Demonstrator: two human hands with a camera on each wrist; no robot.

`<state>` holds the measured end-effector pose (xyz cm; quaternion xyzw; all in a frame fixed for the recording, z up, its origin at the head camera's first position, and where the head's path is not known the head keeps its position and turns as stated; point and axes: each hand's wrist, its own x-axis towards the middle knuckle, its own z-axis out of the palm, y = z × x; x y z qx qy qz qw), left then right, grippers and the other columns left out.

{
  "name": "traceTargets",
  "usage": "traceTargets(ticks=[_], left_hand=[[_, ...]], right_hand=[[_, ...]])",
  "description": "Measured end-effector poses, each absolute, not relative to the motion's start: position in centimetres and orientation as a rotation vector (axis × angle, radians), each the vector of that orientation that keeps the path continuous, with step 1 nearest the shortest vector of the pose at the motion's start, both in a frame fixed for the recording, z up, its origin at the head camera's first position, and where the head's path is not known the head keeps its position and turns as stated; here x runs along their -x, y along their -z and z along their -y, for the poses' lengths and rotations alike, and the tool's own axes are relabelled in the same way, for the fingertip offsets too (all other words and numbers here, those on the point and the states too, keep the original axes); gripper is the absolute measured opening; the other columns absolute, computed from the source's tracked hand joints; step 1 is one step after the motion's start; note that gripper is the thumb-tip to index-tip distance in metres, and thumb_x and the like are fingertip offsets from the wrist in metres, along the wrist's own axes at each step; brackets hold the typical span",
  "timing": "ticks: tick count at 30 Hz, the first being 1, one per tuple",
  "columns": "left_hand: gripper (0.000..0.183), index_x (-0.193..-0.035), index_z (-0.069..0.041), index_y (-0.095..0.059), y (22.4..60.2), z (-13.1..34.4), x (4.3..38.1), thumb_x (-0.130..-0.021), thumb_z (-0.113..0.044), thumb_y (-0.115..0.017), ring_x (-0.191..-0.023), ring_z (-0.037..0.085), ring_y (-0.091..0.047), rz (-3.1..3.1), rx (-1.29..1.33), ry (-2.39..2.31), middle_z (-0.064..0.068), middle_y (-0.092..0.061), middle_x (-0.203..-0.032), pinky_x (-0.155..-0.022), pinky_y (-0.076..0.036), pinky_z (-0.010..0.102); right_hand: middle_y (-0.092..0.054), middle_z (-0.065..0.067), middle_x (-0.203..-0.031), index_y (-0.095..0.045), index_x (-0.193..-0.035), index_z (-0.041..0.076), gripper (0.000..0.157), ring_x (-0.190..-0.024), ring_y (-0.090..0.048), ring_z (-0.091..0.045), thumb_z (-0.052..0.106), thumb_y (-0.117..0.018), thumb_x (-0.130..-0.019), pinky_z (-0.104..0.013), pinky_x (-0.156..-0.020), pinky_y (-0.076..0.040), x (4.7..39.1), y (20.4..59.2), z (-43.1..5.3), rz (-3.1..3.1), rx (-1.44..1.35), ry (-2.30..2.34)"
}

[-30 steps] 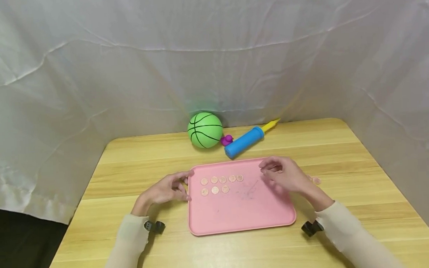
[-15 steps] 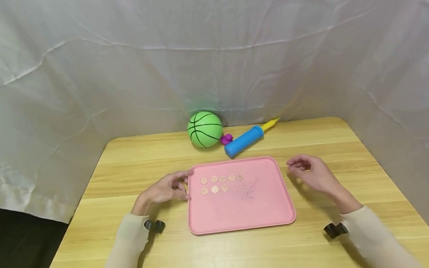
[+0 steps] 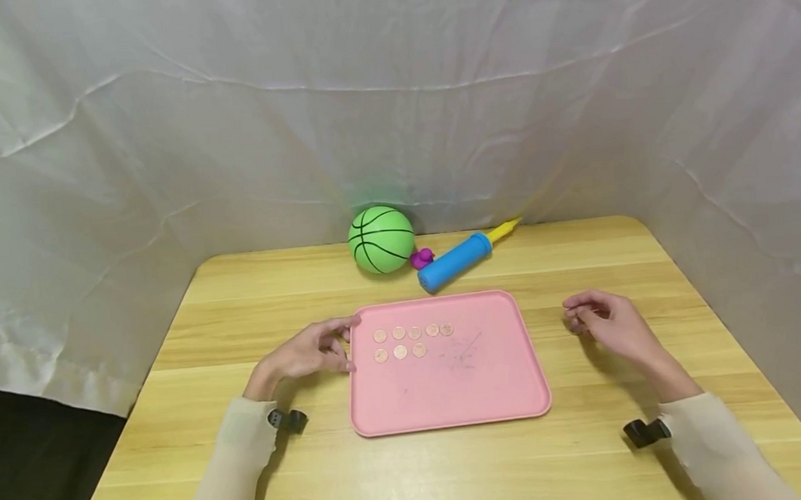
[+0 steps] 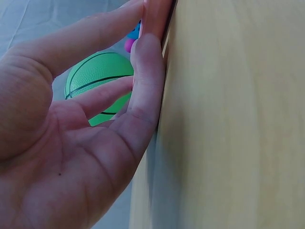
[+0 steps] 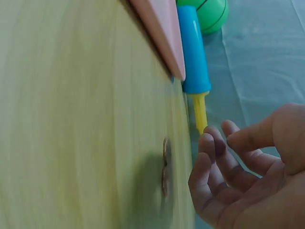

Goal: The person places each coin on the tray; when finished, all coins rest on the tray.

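Observation:
My left hand (image 3: 308,351) touches the left rim of a pink tray (image 3: 449,406), its thumb and forefinger set apart along the edge. In the left wrist view the fingers (image 4: 147,71) lie against the tray's side (image 4: 157,16). Two rows of copper-coloured coins (image 3: 415,332) lie flat on the tray, toward its upper left. To the right of the tray, my right hand (image 3: 615,325) hovers over the table, fingers loosely bent with nothing visible between them. In the right wrist view two coins (image 5: 165,152) lie on the wood beside that hand (image 5: 248,176).
Behind the tray stand a green ball (image 3: 381,240) with black lines, a small purple duck (image 3: 422,259) and a blue hand pump (image 3: 455,262) with a yellow end. The wooden table (image 3: 419,475) meets pale cloth walls (image 3: 408,129) at the back and sides.
My right hand has moved right, from over the tray's right side to above the table near the loose coins. The left hand and the coins on the tray stay put.

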<state>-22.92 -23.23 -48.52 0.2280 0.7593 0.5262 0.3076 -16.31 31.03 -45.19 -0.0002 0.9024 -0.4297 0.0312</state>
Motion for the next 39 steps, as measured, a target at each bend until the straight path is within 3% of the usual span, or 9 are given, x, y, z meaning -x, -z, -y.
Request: traceTargets(ticks=[6, 11, 30, 39], left_hand=[[0.095, -0.17, 0.003, -0.029, 48.6, 23.3, 22.8, -0.09, 0.007, -0.079, -0.092, 0.011, -0.068, -1.987, -0.595, -1.407, 0.031, -0.051, -0.137, -0.086, -0.065, 0.022], [0.095, -0.17, 0.003, -0.029, 48.6, 23.3, 22.8, -0.089, 0.008, -0.078, -0.092, 0.011, -0.069, -1.987, -0.585, -1.412, 0.03, -0.051, -0.137, -0.086, -0.065, 0.022], [0.094, -0.17, 0.003, -0.029, 48.7, 23.2, 22.8, -0.091, 0.004, -0.08, -0.091, 0.012, -0.066, -2.019, -0.595, -1.374, 0.029, -0.051, -0.136, -0.082, -0.061, 0.019], [0.095, -0.17, 0.003, -0.029, 48.5, 23.3, 22.8, -0.09, 0.004, -0.081, -0.092, 0.012, -0.067, -2.024, -0.588, -1.375, 0.029, -0.051, -0.137, -0.083, -0.062, 0.019]], right_hand=[[-0.078, -0.02, -0.115, -0.071, -0.129, -0.001, 0.028, -0.092, -0.067, -0.008, 0.019, -0.068, -0.109, -0.016, -0.074, -0.057, 16.0, 45.7, -32.3, -2.879, -0.01, 1.14], [-0.077, -0.019, -0.112, -0.073, -0.125, -0.002, 0.027, -0.092, -0.067, -0.011, 0.013, -0.075, -0.103, -0.012, -0.076, -0.055, 15.9, 46.1, -32.9, -2.928, 0.009, 1.085], [-0.07, -0.011, -0.099, -0.069, -0.126, -0.006, 0.032, -0.087, -0.06, -0.015, 0.008, -0.078, -0.099, -0.02, -0.069, -0.05, 15.7, 46.8, -33.8, -2.893, 0.116, 0.906], [-0.058, -0.007, -0.092, -0.069, -0.118, -0.004, 0.024, -0.081, -0.05, -0.015, 0.005, -0.077, -0.097, -0.024, -0.066, -0.04, 16.2, 46.3, -33.7, -2.857, 0.177, 0.859]])
